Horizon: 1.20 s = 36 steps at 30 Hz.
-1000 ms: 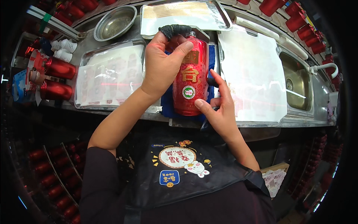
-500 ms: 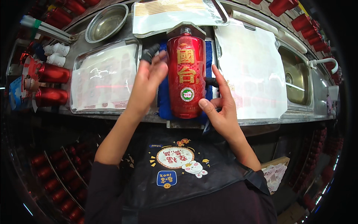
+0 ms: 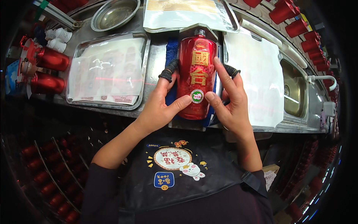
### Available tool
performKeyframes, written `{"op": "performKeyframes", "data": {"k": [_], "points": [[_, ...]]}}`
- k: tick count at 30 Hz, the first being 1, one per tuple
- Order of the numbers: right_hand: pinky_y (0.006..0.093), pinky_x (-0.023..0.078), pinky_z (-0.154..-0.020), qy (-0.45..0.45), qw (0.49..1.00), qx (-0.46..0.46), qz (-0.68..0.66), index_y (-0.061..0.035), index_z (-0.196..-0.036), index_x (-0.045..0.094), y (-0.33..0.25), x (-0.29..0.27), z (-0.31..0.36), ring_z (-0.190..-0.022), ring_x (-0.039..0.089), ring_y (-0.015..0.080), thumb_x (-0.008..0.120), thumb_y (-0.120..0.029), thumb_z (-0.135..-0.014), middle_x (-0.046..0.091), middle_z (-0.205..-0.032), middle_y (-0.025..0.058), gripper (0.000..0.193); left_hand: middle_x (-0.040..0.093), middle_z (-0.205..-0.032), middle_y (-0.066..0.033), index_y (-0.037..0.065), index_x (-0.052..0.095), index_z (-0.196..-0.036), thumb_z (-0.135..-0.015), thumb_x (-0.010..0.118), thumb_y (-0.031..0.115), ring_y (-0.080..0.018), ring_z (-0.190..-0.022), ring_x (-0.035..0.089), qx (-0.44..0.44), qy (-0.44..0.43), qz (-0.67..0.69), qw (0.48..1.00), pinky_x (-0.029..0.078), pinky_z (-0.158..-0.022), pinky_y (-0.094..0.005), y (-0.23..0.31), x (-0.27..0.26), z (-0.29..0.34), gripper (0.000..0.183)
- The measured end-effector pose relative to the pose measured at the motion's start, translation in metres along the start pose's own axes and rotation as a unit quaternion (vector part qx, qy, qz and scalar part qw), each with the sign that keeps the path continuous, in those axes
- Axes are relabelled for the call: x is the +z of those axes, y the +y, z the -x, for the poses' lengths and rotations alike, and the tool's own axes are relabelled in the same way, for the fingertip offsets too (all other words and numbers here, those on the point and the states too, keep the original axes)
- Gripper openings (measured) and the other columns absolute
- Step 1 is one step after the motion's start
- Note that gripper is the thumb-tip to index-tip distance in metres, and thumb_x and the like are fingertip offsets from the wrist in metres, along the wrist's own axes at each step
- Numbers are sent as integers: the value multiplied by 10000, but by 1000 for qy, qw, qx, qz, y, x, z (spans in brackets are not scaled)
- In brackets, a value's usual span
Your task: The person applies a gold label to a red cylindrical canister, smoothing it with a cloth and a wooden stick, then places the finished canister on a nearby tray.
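Observation:
A glossy red bottle (image 3: 185,76) lies in front of me with its neck pointing away, gold raised characters down its front. A round green and white sticker (image 3: 197,96) is on its lower part. My left hand (image 3: 158,110) is around the left side, its thumb at the sticker's left edge. My right hand (image 3: 235,102) clasps the right side, thumb beside the sticker and index finger along the edge. Black covers sit on a finger of each hand. Blue cloth (image 3: 172,50) shows under the bottle. My hidden fingertips cannot be made out.
To the left stands a metal tray (image 3: 143,71) with white sheets, and beyond it a metal bowl (image 3: 115,15). Another sheet-covered tray (image 3: 186,18) is behind the bottle. A large white sheet (image 3: 253,82) and a sink (image 3: 294,84) lie right. Red bottles (image 3: 48,83) stand far left.
My left hand has come down and in to the bottle, its thumb now on the front. My right hand has closed in on the right side. The whole view has shifted slightly.

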State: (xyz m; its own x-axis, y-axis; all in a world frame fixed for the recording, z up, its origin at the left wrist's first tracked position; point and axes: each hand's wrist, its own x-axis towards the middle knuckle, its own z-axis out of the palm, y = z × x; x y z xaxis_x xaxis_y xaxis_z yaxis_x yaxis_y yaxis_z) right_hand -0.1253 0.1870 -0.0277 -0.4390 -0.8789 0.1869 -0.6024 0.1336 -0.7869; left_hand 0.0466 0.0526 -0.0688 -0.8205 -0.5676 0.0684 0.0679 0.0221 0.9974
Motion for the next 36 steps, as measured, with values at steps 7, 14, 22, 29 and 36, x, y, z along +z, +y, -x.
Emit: {"op": "performKeyframes", "data": {"k": [7,14,22,29,36], "points": [[414,542,-710,-10,991,-68,115,-346,-1510,506,1,2,-17,-808,645,391,779,-389,-850,518,-1013,219,715,383,-1550,-216,-30,194,-1582,-955,733,212,-292,-1459,377,-6,-4,9,1000,308,-1201,-402,-1,3,5,861],[385,490,-885,-46,994,4,95,-207,-1513,517,-10,1,-19,-988,548,308,800,-266,-826,613,-1231,207,745,207,-1656,-191,-16,89,-1616,-965,692,154,-272,-1547,196,-54,-32,26,998,168,-1247,-402,2,-2,4,904],[377,517,-706,-25,994,-27,98,-305,-1547,461,-6,-1,-19,-767,592,313,782,-403,-843,508,-951,173,780,273,-1620,-210,-30,142,-1599,-959,712,177,-275,-1518,262,-41,-19,45,998,221,-1233,-407,4,-1,1,881],[302,438,-666,34,999,6,28,-255,-1510,530,-4,-6,-37,-724,478,201,727,-287,-921,489,-917,113,622,452,-1497,-223,-70,300,-1497,-918,784,246,-271,-1421,426,-41,40,72,996,337,-1184,-402,10,6,-20,818],[363,541,-674,27,997,-46,49,-333,-1451,583,0,5,-36,-705,611,291,762,-313,-887,550,-1078,206,592,534,-1392,-230,-47,412,-1306,-882,825,230,-249,-1308,536,-33,56,71,995,429,-1110,-388,10,9,-23,654]]}}
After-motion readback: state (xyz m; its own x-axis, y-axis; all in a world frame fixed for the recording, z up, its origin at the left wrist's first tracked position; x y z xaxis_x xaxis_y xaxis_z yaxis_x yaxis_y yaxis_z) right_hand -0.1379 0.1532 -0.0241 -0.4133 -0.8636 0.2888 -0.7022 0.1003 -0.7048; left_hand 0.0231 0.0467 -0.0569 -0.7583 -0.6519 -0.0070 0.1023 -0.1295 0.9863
